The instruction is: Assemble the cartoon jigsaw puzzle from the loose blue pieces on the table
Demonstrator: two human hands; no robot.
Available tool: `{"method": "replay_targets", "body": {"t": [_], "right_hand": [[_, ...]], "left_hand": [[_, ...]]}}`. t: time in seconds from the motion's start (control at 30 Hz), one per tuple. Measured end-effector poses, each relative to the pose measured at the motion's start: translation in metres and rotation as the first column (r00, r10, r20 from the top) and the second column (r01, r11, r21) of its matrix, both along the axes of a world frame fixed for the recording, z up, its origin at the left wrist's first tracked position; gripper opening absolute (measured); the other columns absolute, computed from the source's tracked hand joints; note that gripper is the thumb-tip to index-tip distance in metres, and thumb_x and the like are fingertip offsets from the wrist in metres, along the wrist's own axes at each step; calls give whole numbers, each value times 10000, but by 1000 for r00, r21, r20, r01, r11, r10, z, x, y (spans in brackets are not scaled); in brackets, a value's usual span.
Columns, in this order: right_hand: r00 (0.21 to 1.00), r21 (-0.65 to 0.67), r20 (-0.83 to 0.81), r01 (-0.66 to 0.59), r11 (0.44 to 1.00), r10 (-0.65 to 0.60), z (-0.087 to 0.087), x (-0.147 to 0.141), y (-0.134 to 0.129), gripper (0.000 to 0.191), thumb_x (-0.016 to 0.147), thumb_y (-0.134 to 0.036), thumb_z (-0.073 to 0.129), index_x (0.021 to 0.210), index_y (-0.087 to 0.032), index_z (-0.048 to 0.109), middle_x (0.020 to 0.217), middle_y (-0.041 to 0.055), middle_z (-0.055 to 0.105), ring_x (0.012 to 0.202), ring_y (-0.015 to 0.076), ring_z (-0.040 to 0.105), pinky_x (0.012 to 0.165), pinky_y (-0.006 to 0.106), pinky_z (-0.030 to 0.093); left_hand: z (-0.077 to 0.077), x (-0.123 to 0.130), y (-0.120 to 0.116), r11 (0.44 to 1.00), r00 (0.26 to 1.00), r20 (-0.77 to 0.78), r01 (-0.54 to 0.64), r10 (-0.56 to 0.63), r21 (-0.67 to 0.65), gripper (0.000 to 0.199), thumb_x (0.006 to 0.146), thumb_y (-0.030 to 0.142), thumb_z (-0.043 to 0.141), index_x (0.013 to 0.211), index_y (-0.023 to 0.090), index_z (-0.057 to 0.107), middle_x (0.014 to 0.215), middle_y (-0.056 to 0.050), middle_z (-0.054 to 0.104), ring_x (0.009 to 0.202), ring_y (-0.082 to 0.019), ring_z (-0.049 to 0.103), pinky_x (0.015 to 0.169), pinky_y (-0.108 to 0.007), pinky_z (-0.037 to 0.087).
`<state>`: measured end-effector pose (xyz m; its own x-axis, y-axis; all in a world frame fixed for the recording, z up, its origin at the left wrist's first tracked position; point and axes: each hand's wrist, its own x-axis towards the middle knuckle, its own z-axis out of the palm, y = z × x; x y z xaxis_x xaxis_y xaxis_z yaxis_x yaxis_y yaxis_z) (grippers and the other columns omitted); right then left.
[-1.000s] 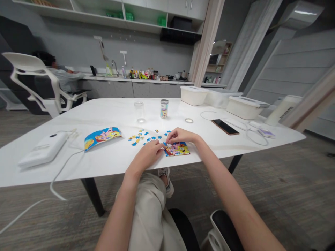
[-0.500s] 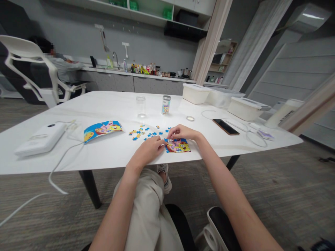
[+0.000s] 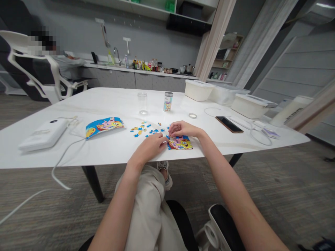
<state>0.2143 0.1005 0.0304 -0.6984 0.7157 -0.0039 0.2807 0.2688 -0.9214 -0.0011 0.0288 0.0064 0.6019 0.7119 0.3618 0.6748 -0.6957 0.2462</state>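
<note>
A partly assembled jigsaw puzzle (image 3: pixel 183 143) with a colourful cartoon picture lies near the table's front edge. My left hand (image 3: pixel 154 144) rests at its left side, fingers bent together and fingertips against the puzzle's edge. Over the upper left corner, my right hand (image 3: pixel 185 129) has thumb and fingers drawn into a pinch; whatever is between them is too small to make out. Loose puzzle pieces (image 3: pixel 151 131), mostly blue and yellow, are scattered beyond my left hand. Farther left a curved picture sheet (image 3: pixel 104 127) shows a similar cartoon scene.
A clear jar (image 3: pixel 142 104) and a cartoon-printed canister (image 3: pixel 168 102) stand behind the pieces, near a ring-shaped lid (image 3: pixel 192 115). To the right are a phone (image 3: pixel 229 124), cables and lidded bins (image 3: pixel 199 91). A white device (image 3: pixel 44 134) lies left. A person (image 3: pixel 69 66) sits beyond.
My right hand has lifted slightly off the puzzle's upper left corner, its fingers more curled. My left hand stays at the puzzle's left edge. The whole view has shifted a little.
</note>
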Motion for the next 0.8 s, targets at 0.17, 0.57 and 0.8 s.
{"method": "replay_targets", "body": {"t": [0.17, 0.57, 0.8], "right_hand": [[999, 1, 47, 3, 1000, -3, 0, 0, 0, 178, 687, -175, 732, 831, -139, 635, 813, 14, 689, 713, 109, 636, 637, 229, 493], [998, 32, 54, -29, 999, 27, -1, -5, -3, 201, 688, -221, 746, 827, -149, 620, 791, 11, 675, 735, 119, 627, 717, 281, 511], [992, 152, 126, -47, 987, 27, -1, -8, -3, 160, 692, -224, 728, 799, -141, 641, 778, 10, 660, 700, 112, 593, 670, 269, 488]], "left_hand": [[-1, -1, 1, 998, 999, -22, 48, -47, 28, 254, 922, 170, 483, 1009, 196, 720, 857, -53, 603, 819, -167, 565, 738, -278, 443], [-2, -1, 2, 998, 998, -18, 56, -55, 19, 257, 918, 175, 503, 1027, 219, 731, 841, -45, 599, 796, -158, 557, 729, -271, 433], [-3, -2, 2, 998, 998, -25, 62, -62, 21, 256, 922, 176, 502, 1033, 213, 729, 846, -45, 602, 802, -157, 559, 730, -269, 430]]}}
